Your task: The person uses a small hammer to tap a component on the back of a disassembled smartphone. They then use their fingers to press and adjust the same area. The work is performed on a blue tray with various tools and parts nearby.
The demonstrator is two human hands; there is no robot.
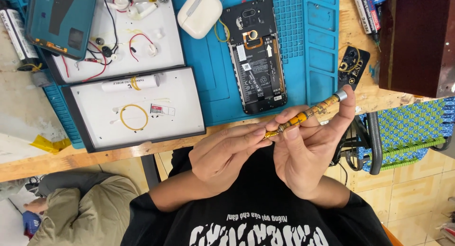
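A: Far left of the tabletop (28, 165): a teal phone back cover (60, 18) lies over a white tray (166, 42) of loose wires and small parts. Near it, a second white tray (189, 108) holds a white tube (130, 83) and a yellow rubber band (133, 117).

B: Centre?

A: White earbud case (199, 13) on the blue repair mat (213, 85), just beside an opened phone (256, 56), back off, battery and boards exposed.

B: Hands?

A: Both are raised nearer than the tabletop edge, over the person's black shirt. Left hand (222, 156) pinches the bit end of a precision screwdriver (305, 114), fingertips closed on the tip. Right hand (308, 151) has its grip clenched on the yellow-and-clear handle, index finger reaching the silver cap at the far right end.

B: So the driver is off the mat?

A: Yes, held in the air between both hands, tilted, cap end up and right. It is near the phone's bottom edge but not touching it.

B: How should it be handled?

A: My read: keep the right grip steady on the handle and let the left fingertips alone work the tip. Keep it over the tabletop, so anything dropped doesn't land in the lap.

B: Right side?

A: A small black part (353, 66) with yellow wire, then a dark wooden box (417, 37).
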